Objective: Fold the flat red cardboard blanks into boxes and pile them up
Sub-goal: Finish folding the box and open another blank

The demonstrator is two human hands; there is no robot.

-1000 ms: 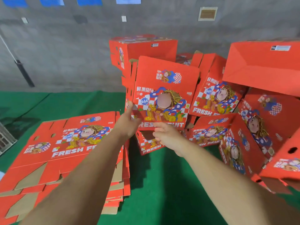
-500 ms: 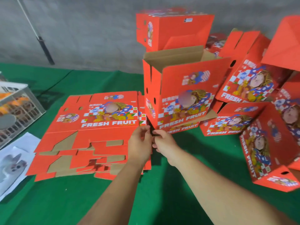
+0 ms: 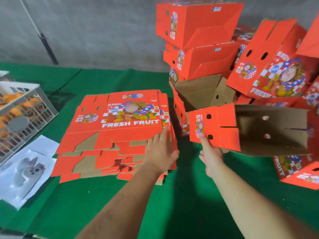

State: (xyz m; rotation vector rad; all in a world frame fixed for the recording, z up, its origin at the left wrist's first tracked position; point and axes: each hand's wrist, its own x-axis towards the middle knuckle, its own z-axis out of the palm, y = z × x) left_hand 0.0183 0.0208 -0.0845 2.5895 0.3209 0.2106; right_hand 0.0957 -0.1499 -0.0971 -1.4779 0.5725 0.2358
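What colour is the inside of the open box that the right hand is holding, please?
Plain brown cardboard inside the open box that the right hand holds; seen in the head view.

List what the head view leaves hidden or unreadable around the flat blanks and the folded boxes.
- Number of blanks in the stack of flat blanks: only the edges show, partly under the left hand.
- Right hand fingers: hidden beneath the open box.
- Pile of folded boxes: cut off at the right edge.
- Small label on the top box: too small to read.
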